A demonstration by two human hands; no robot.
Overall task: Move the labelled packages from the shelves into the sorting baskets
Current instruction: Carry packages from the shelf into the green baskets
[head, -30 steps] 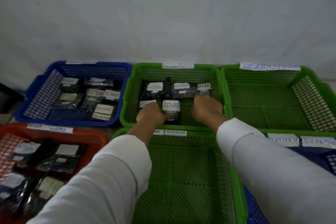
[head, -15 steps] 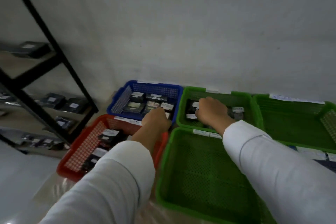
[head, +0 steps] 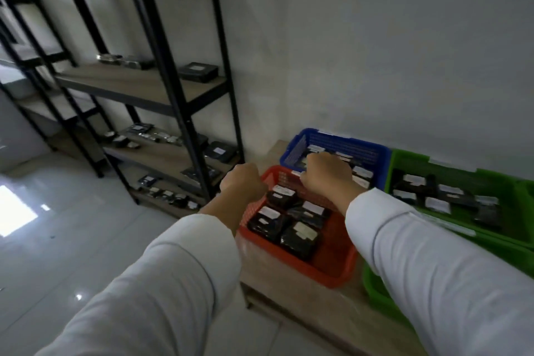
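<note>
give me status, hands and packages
Left hand and right hand curled, nothing visibly held. Packages remain on shelves; red basket holds several. Path clear.

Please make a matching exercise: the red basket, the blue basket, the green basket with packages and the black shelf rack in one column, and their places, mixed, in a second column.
1 red basket
2 blue basket
3 green basket
4 black shelf rack

a far right
b far left
c against the wall, behind the red one
d nearest, between the arms

1-d, 2-c, 3-a, 4-b
</note>
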